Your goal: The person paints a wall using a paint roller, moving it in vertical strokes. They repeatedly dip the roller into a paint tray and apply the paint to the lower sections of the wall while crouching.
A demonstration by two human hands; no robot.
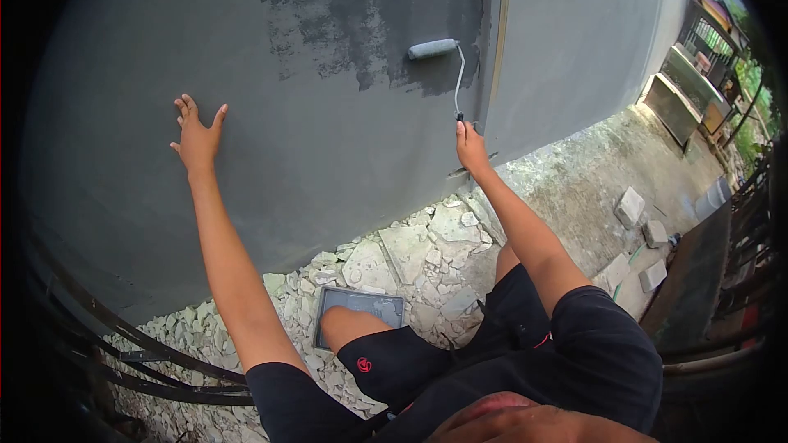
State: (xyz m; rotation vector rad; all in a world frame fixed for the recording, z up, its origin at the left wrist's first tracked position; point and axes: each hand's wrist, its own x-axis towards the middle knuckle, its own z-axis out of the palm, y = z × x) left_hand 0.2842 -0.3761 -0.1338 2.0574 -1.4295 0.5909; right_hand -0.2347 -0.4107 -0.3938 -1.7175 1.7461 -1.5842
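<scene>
My right hand (470, 146) is closed round the handle of a paint roller (433, 49). The pale, coated roller head lies against the darker painted patch of the grey wall (328, 156), near a vertical edge strip. To the left, my left hand (198, 135) has its fingers spread against or close to the wall and holds nothing. A grey paint tray (386, 307) sits on the rubble below, partly hidden behind my knee.
Broken stone rubble (369, 267) covers the ground along the wall's foot. Dark metal bars (148, 349) curve across the lower left. At the right are loose concrete blocks (629, 207), a pale bucket (712, 198) and leaning panels (673, 107).
</scene>
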